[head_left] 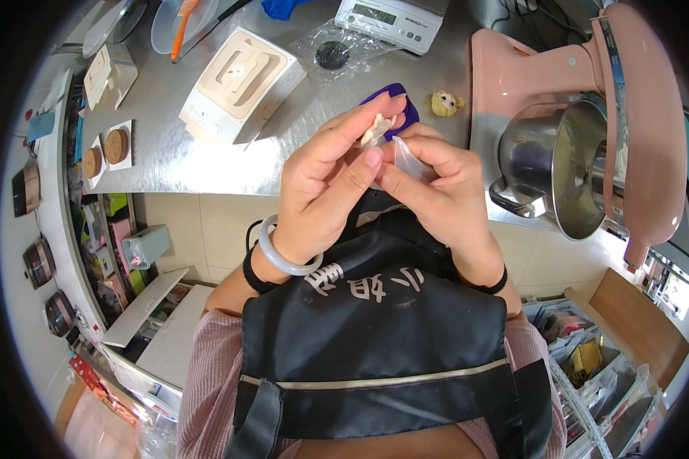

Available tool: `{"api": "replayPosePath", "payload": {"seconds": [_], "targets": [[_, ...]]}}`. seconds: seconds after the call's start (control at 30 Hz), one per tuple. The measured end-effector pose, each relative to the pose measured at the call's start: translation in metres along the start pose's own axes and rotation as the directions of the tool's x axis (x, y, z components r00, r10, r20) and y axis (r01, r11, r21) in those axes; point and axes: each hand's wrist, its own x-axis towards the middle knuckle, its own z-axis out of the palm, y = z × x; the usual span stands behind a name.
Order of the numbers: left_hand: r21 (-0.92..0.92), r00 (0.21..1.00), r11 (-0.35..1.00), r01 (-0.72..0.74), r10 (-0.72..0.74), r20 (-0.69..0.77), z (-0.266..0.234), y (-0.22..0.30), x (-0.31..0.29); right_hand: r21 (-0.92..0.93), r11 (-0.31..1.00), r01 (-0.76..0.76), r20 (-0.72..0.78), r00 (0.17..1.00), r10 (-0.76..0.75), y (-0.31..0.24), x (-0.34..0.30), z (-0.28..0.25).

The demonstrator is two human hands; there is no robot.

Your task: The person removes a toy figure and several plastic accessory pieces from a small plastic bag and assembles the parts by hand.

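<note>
Both my hands meet over the near edge of the steel table. Against the fingers of my left hand [321, 172] rests a small, lumpy cream-coloured piece [378, 129], its kind unclear; the hand curls round it. A whitish see-through plastic sheet or bag [412, 162] is pinched between the thumb and fingers of my right hand [444, 180]. My two thumbs nearly touch. Just beyond the fingers lies a purple mould-like item [407, 107], partly hidden by my hands. To its right sits a small yellow figure with a face [445, 103].
A pink stand mixer [643, 138] with a steel bowl [524, 153] stands at the right. Farther back are a digital scale [394, 19], crumpled clear plastic [348, 47] and a white box [245, 80]. Two round brown pieces [116, 146] lie at the table's left end.
</note>
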Motion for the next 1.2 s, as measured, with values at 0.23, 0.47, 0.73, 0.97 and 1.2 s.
{"api": "replayPosePath", "payload": {"seconds": [0.23, 0.47, 0.73, 0.97, 1.2], "targets": [[-0.089, 0.999, 0.996, 0.021, -0.018, 0.036, -0.001, 0.001, -0.001, -0.006, 0.998, 0.070, 0.021, 0.997, -0.070, 0.000, 0.000, -0.002], [-0.114, 0.997, 0.993, -0.002, 0.011, 0.082, -0.004, 0.002, 0.000, 0.138, 0.964, -0.228, 0.118, 0.970, 0.213, -0.015, -0.001, -0.006], [-0.059, 0.997, 0.998, -0.009, 0.013, 0.071, -0.002, 0.004, 0.000, 0.115, 0.957, -0.266, 0.157, 0.956, 0.247, -0.018, 0.001, -0.007], [-0.062, 0.994, 0.997, -0.037, 0.043, 0.097, -0.004, -0.001, 0.001, 0.053, 0.965, -0.257, 0.156, 0.957, 0.246, -0.017, 0.002, -0.009], [-0.030, 0.995, 0.998, -0.059, 0.061, 0.076, -0.001, -0.006, -0.001, 0.081, 0.947, -0.312, 0.150, 0.943, 0.298, -0.020, 0.004, -0.008]]}}
